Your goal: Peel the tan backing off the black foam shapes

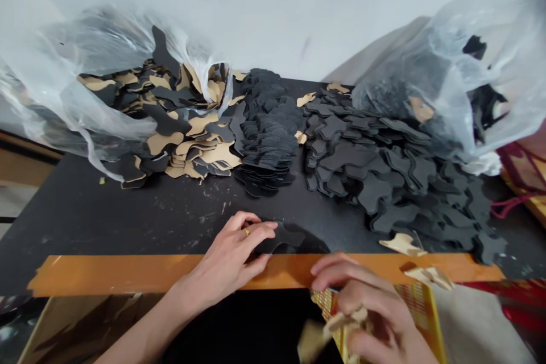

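Note:
My left hand (234, 250), with a ring on one finger, grips the left end of a dark, curvy-edged foam piece (288, 236) at the table's front edge. Its thumb is below the piece and its fingers lie over the top. Lower right, my right hand (371, 298) is closed around crumpled tan backing paper (347, 321), part of which hangs blurred below the fingers. Beyond the hands, a dense row of dark foam pieces (268, 125) runs toward the wall. Right of it spreads a loose pile of similar grey pieces (362, 159).
Tan-backed pieces (205, 148) spill from a clear plastic bag (98, 108) at left. Another plastic bag (452, 62) stands at right. Orange tape (128, 273) lines the table's front edge. Paper scraps (403, 243) lie at right, and a yellow basket (426, 318) sits below the edge.

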Tool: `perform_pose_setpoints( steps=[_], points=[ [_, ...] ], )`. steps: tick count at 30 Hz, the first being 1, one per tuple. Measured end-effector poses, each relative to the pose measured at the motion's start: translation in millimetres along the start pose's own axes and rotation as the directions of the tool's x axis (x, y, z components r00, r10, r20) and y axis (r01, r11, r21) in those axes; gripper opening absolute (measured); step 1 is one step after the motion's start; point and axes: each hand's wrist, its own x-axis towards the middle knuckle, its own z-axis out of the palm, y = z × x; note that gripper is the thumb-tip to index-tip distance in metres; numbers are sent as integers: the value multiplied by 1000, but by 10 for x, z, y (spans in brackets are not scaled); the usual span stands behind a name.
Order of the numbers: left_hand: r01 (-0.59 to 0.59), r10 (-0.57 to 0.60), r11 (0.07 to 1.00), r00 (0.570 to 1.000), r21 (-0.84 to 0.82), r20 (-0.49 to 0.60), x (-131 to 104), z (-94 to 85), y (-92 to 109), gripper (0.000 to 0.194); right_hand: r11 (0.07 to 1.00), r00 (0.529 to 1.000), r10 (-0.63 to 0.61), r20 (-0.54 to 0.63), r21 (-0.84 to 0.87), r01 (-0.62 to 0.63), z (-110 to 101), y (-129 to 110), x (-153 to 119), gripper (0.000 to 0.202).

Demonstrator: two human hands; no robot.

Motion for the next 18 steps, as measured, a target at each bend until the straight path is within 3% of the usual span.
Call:
perform_pose_setpoints(
  steps=[2,5,8,12,18],
  points=[
    [4,-4,1000,1000,-5,11,-6,-9,-2,27,999,998,2,-58,-47,-5,-26,68,-18,27],
    [-7,7,1000,999,0,43,-11,-26,-18,23,933,982,-43,-186,-360,-27,36,259,58,16],
    [-32,30,999,997,21,75,-16,-42,-44,19,801,976,-163,-143,-597,47,143,456,183,33],
    [-69,65,997,993,44,94,-26,-47,-82,18,764,971,-215,-103,-637,102,235,565,285,35],
    [-79,74,996,993,43,96,-19,-39,-104,17,742,963,-257,-86,-655,139,263,545,285,25]
  ],
)
